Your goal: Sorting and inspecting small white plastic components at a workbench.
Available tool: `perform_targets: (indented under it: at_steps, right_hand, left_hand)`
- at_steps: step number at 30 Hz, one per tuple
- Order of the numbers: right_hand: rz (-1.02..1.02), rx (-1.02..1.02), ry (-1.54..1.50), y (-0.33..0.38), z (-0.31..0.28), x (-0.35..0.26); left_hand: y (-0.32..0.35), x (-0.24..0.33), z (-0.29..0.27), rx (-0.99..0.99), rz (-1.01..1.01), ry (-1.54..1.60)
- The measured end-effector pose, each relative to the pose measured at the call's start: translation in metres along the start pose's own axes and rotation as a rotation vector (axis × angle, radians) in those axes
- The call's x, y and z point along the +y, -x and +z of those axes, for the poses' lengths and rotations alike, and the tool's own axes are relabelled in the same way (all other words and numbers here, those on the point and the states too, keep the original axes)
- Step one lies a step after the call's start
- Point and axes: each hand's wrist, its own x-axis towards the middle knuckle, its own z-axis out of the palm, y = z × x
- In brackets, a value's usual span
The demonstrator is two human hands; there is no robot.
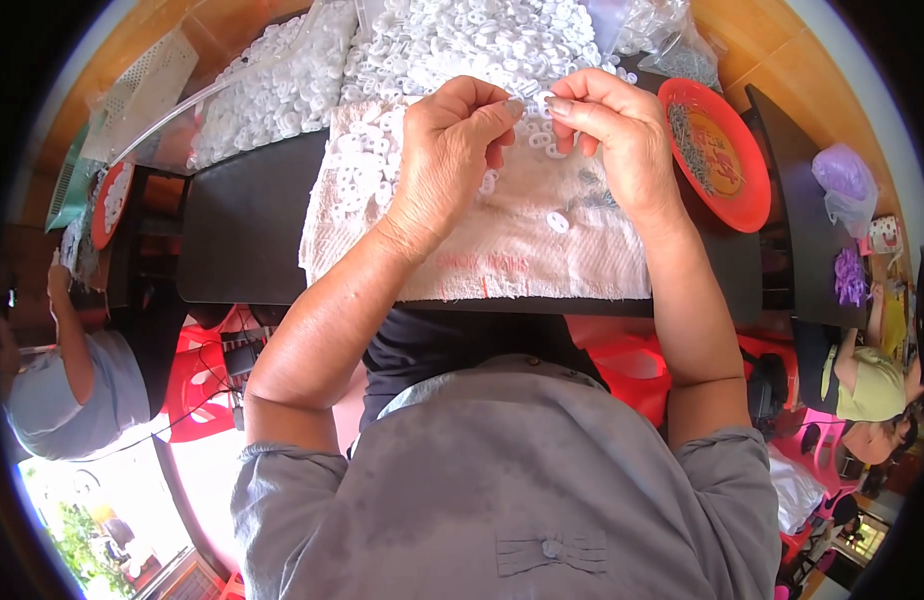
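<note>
the left hand [447, 150] and the right hand [617, 135] are meeting fingertip to fingertip above the far part of the worktop, both curled nearly closed. between their pinching thumbs and forefingers they are gripping a small white plastic ring piece [535, 108]; most of it is hidden by the fingers, so its exact shape cannot be told. the remaining fingers of each hand are folding in toward the palms.

directly under the hands a white rough-textured cloth towel [522, 255] is lying spread over the dark flat worktop [242, 230], its near edge reaching the worktop's near edge. loose small white plastic rings [354, 170] are lying scattered on the left part of the towel, and a single white ring [557, 222] is sitting alone near the towel's middle, just below the right hand. beyond the hands a big heap of the same white ring parts [452, 40] is piling up at the far side, spilling onto the towel's far edge.

to the right of the right hand, a round red plastic plate [747, 190] is holding small grey metal bits. further left, a clear plastic bag of white parts [267, 85] is resting beside the heap. at the left edge another person in a grey shirt [72, 390] is sitting, and at the right edge another person in a yellow-green top [867, 385] is sitting.
</note>
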Motion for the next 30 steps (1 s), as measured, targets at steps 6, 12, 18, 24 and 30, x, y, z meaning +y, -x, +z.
perform_targets:
  at_steps: [6,12,18,24,30]
  right_hand:
    - [-0.015,0.001,0.006,0.0004,0.0005,0.0012]
    - [-0.046,-0.021,-0.001,0.0015,0.0031,0.0019]
    - [-0.028,-0.045,-0.07,0.0006,0.0023,-0.004]
    - [-0.014,-0.035,-0.144,0.0003,-0.0001,-0.0028]
    - [0.007,0.009,-0.113,0.0049,0.0082,-0.0053]
  left_hand:
    - [0.0021,0.0016,0.0005,0.008,-0.005,0.01]
    - [0.0043,0.0016,0.0023,-0.014,0.031,-0.035]
    - [0.0055,0.0003,0.0046,-0.066,0.032,0.01]
    - [0.0059,0.0023,0.0069,-0.057,0.008,0.068]
    - [0.0058,0.0038,0.0046,-0.007,-0.005,0.046]
